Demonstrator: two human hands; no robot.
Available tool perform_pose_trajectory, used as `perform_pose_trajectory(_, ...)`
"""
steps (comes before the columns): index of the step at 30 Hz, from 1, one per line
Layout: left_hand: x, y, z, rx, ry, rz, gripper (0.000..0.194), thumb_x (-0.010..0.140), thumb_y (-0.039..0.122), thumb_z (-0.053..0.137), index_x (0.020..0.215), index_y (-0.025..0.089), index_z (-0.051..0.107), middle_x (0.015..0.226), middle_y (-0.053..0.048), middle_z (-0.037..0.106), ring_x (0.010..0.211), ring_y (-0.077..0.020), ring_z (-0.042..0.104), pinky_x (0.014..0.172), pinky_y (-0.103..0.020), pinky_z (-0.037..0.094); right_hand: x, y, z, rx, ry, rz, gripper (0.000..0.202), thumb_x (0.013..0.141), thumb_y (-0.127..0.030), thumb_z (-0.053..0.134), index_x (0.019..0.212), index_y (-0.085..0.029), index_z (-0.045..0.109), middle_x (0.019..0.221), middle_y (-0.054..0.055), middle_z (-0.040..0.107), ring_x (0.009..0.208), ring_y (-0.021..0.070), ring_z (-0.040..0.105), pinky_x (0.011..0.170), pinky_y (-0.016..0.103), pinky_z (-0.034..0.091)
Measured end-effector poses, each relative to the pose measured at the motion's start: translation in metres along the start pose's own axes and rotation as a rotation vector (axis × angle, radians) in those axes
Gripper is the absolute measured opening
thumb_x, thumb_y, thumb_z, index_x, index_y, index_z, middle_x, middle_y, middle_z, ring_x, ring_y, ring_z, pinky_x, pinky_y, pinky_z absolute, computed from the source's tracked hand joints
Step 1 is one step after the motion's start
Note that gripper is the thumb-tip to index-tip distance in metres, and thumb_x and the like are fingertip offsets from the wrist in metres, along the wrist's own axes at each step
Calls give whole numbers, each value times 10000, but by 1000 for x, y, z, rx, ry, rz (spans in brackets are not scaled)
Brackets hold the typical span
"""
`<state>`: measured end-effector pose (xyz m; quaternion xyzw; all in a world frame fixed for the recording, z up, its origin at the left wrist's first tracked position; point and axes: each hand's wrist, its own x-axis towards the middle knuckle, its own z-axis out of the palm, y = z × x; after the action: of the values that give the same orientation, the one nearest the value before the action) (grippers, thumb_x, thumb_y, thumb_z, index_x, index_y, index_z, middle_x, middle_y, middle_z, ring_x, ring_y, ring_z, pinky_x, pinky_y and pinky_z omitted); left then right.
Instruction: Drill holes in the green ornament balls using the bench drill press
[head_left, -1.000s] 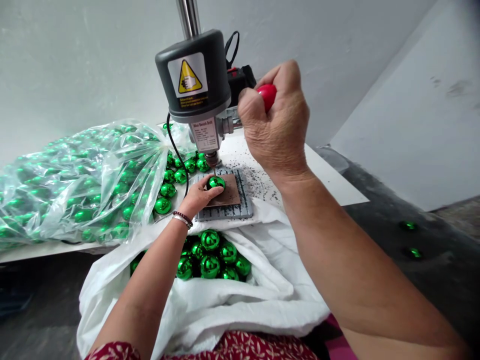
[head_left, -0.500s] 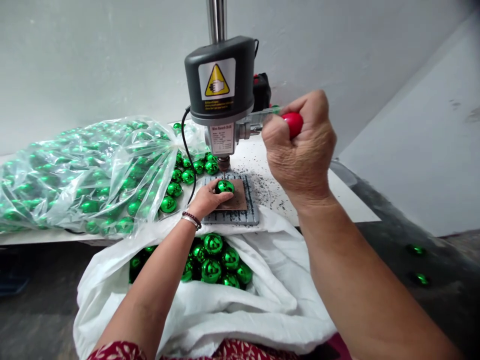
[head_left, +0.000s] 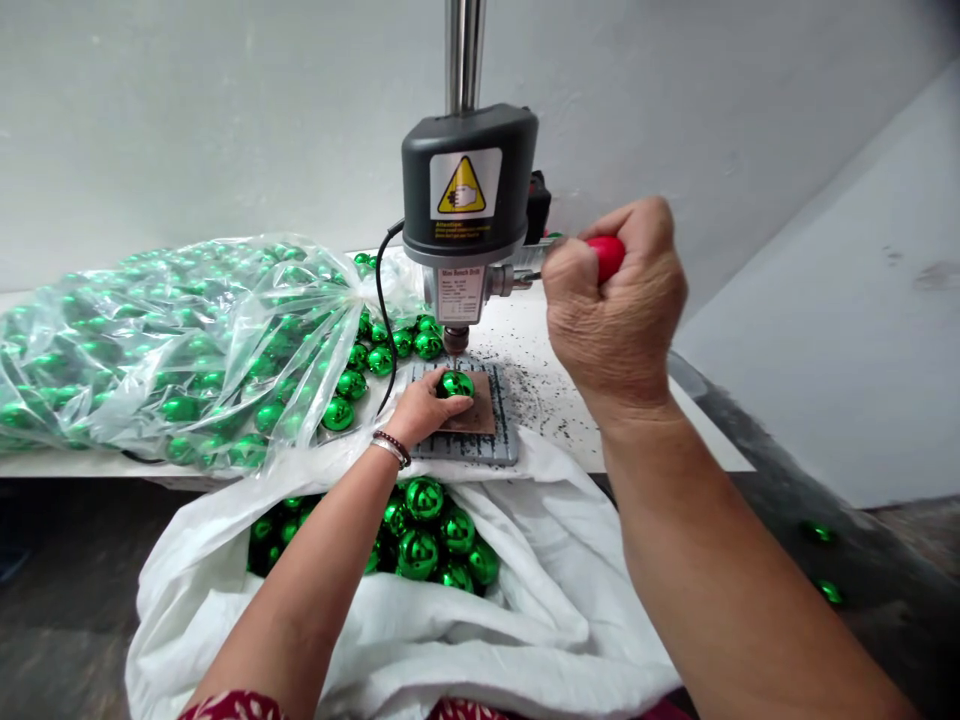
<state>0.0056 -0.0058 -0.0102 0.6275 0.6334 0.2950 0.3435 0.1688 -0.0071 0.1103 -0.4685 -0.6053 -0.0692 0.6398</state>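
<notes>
A shiny green ball rests on a brown square pad over the grey drill base. My left hand grips this ball from the left, thumb in front and fingers behind. Directly above stands the bench drill, its thin bit pointing down at the ball's top; whether it touches is too small to tell. My right hand is wrapped round the red knob of the drill's lever, right of the drill head.
A clear plastic bag of green balls covers the table's left side, with several loose balls beside it. A white cloth in front holds more balls. Dark shavings dot the white table. Two balls lie on the floor at right.
The view has shifted, so the drill appears further right and lower. Both hands keep their holds on the ball and the knob.
</notes>
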Motion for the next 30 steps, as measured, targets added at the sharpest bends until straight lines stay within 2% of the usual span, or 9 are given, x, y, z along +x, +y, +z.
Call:
perform_pose_trajectory(6, 0, -1, -1, -33, -17, -3, 622, 698, 358, 741, 1281, 187, 606, 1030, -40, 696, 965, -218, 614, 909, -337, 475, 1, -5, -4, -9, -79, 70, 154, 870, -288, 501, 814, -202, 387, 692, -34, 456, 630, 64, 452, 659, 222, 440)
perform_pose_trajectory(12, -3, 0, -2, -40, -15, -1, 635, 698, 356, 736, 1291, 181, 596, 1009, -37, 689, 952, -216, 611, 904, -336, 468, -4, -6, -6, -8, -34, 49, 140, 834, -278, 516, 795, -204, 404, 687, -34, 457, 611, 61, 421, 626, 221, 408)
perform_pose_trajectory(19, -4, 3, -2, -50, -30, 20, 513, 715, 334, 716, 1195, 164, 648, 940, -28, 684, 919, -204, 601, 890, -322, 463, -8, -5, -6, 4, -36, 53, 139, 841, -304, 491, 803, -204, 402, 714, -31, 443, 619, 53, 413, 626, 215, 412)
perform_pose_trajectory(26, -6, 2, -3, -38, -25, 25, 491, 719, 331, 718, 1181, 182, 648, 944, -13, 682, 891, -194, 601, 861, -302, 468, -17, -7, -5, 4, 33, 36, 143, 805, -313, 469, 782, -203, 381, 705, -18, 425, 609, 63, 382, 578, 222, 384)
perform_pose_trajectory(30, -5, 0, -2, -43, -14, 3, 559, 709, 343, 732, 1230, 172, 625, 993, -28, 681, 929, -203, 603, 883, -308, 467, -24, -6, -2, -9, 71, 37, 131, 797, -320, 465, 786, -206, 401, 697, -15, 442, 600, 73, 405, 584, 239, 395)
